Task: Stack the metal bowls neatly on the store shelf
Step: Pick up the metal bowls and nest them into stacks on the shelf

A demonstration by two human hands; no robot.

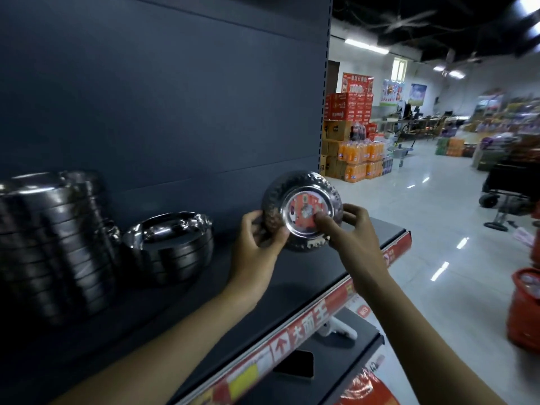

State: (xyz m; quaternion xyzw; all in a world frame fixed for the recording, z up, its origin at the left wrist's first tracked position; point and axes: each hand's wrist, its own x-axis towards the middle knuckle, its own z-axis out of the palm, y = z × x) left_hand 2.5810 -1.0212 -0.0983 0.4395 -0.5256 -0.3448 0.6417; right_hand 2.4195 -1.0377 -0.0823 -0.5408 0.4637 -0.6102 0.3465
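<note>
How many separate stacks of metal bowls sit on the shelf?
2: a tall stack at far left, a shorter stack beside it. One more bowl is held in both hands; others may lie off-frame.

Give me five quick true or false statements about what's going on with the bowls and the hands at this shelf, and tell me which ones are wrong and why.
1. Both hands hold one metal bowl. True.
2. The held bowl rests flat on the shelf. False: it is lifted and tilted, base toward the camera.
3. A sticker shows on its base. True.
4. The left hand is empty. False: it grips the bowl's left edge; the right hand grips the right.
5. Only one stack stands on the shelf. False: a tall stack and a short stack.
</note>
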